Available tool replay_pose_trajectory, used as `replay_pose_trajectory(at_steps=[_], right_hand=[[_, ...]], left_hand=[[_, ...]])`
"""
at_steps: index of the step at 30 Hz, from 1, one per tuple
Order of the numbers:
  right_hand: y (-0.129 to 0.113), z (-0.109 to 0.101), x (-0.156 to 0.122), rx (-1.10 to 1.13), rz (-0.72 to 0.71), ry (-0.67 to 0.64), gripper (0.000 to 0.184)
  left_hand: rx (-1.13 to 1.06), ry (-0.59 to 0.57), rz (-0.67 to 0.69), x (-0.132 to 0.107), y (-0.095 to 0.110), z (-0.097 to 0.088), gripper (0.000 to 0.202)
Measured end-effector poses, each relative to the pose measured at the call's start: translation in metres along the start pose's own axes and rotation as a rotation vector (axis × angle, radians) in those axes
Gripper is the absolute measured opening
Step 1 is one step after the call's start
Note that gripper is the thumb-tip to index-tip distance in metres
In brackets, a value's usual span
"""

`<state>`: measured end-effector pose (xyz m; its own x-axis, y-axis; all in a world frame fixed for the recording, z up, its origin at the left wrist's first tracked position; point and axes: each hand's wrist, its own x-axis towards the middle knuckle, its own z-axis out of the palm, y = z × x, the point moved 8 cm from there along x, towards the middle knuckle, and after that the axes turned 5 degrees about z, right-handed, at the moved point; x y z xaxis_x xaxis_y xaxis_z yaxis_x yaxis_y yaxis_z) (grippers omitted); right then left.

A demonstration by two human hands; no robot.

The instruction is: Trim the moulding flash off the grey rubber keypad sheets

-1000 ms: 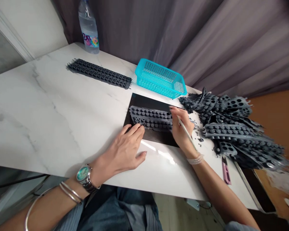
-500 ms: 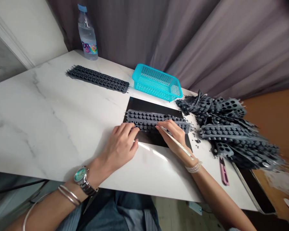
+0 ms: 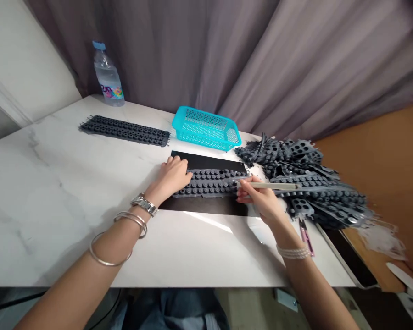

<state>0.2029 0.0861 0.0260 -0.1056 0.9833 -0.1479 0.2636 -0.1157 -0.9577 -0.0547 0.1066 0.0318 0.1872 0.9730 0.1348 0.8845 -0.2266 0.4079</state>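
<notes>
- Strip [image 3: 209, 184], dk grey, studded w/ rows of round knobs: lies flat, lengthwise on black mat [image 3: 206, 207], which sits on white marbled counter [image 3: 72, 206]. R end partly hidden by R hand.
- L hand [image 3: 174, 176]: over L end of strip, fingers bent, thumb side touching knobs. Pressing or pinching: cannot tell.
- R hand [image 3: 261, 197]: clamped on pale stick [image 3: 277, 186], pen-fashion, at R end of strip. Tip at or just above knobs; exact contact n/v. Hands apart, one near each end.
- Handling (est.): looks rubbery, so prob. light, soft & bendy, not brittle; thin edge bits may tear. Knobs should give decent grip; little slip exp. on mat.
- Hold pts (rec.): flat on the end, or along long edges; support mid-length if lifted, as it'd likely sag.
- Adj. items: 2nd strip [image 3: 124, 131] at far L, flat, frayed ends; blue basket [image 3: 201, 139] behind mat; heap of similar pcs [image 3: 309, 183] to R; pink snips [image 3: 306, 238] nr heap, R of R hand.
- Markings: water bottle [image 3: 108, 80], upright, far L, blue cap. Label [image 3: 112, 91] shows purple "en" + multicolour design; full brand not legible. No readable text on strip, mat, or basket.
</notes>
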Motion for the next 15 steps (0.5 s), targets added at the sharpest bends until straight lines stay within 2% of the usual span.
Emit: replay_pose_trajectory(at_steps=[2,4,7,10,12,15], right_hand=[[0.009,-0.012,-0.002,0.107,0.050,-0.021,0.039],[0.013,-0.019,-0.002,0.190,0.042,-0.020,0.039],[0.015,-0.022,0.005,0.294,0.044,0.032,0.038],[0.018,-0.021,0.017,0.399,0.111,0.112,0.037],[0.016,-0.021,0.026,0.496,0.134,0.150,0.035],[-0.001,-0.032,0.038,0.678,0.048,0.222,0.030]], left_hand=[[-0.038,-0.039,0.021,0.014,0.001,0.002,0.026],[-0.103,-0.109,0.059,0.022,0.004,0.004,0.022],[-0.227,-0.209,0.137,0.022,0.013,0.002,0.020],[-0.339,-0.238,0.202,0.017,0.024,-0.004,0.018],[-0.496,-0.249,0.207,0.014,0.033,-0.009,0.017],[-0.861,-0.255,0.183,0.017,0.053,-0.017,0.018]])
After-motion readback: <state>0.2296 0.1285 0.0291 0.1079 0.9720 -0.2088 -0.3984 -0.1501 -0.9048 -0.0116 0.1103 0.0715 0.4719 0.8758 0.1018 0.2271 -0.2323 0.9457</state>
